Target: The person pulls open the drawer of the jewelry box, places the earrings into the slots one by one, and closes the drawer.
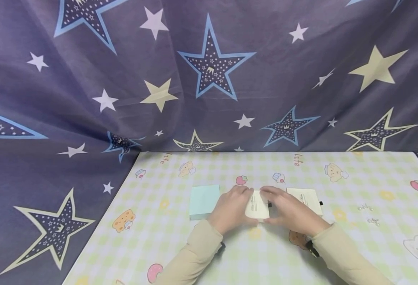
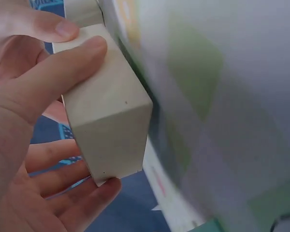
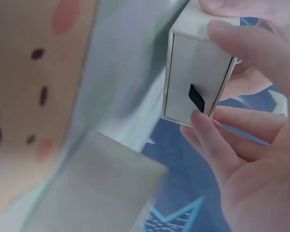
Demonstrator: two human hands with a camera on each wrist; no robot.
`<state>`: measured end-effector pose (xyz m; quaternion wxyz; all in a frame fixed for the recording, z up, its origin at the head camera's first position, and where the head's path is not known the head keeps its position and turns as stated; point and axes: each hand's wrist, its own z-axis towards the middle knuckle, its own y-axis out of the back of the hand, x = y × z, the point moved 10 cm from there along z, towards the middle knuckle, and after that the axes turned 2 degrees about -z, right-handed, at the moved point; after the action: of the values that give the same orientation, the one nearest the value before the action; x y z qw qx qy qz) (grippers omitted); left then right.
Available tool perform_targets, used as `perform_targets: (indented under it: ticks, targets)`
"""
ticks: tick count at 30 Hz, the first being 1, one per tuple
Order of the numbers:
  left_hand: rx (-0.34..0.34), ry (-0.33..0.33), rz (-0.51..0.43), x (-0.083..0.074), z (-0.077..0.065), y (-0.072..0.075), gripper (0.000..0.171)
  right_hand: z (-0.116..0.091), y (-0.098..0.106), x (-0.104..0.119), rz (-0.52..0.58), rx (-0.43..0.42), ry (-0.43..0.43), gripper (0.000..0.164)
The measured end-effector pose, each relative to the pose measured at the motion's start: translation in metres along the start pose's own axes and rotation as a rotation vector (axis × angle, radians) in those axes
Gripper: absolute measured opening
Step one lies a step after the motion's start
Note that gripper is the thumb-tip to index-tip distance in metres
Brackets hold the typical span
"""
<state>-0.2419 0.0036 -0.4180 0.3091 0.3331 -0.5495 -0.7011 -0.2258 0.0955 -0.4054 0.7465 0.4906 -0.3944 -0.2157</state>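
Both hands hold one small white drawer box [image 1: 256, 209] at the middle of the table, printed with fine dark lettering on top. My left hand [image 1: 231, 208] grips its left part, thumb on the near side and fingers on the far side. From the right, my right hand [image 1: 289, 209] grips it the same way. In the left wrist view the white box [image 2: 111, 116] shows a plain end, with a fingertip at its corner. The right wrist view shows the drawer front, flush in its sleeve, with a black pull tab [image 3: 196, 98] near a right fingertip.
A pale turquoise box [image 1: 204, 201] lies just left of my left hand. Behind my right hand is a second white box [image 1: 304, 196] with a black tab. Two small silvery pieces [image 1: 365, 207] lie further right on the checked tablecloth [image 1: 355, 257]. A star-patterned curtain [image 1: 258, 118] hangs behind.
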Motion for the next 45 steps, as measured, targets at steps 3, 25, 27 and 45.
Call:
perform_targets:
  ticks: [3,25,27,45]
  targets:
    - [-0.026,-0.032,-0.003,-0.007,-0.007,0.009,0.086,-0.009,0.007,0.011,-0.041,-0.003,0.022,0.067]
    - [0.05,-0.123,-0.025,-0.048,-0.052,-0.001,0.081,-0.061,-0.002,0.034,0.04,0.11,0.086,0.052]
    - [0.07,-0.123,-0.026,-0.05,-0.055,-0.004,0.083,-0.063,-0.006,0.033,0.032,0.134,0.074,0.053]
    - [0.083,-0.12,-0.018,-0.057,-0.058,-0.008,0.082,-0.071,-0.013,0.027,0.028,0.154,0.027,0.071]
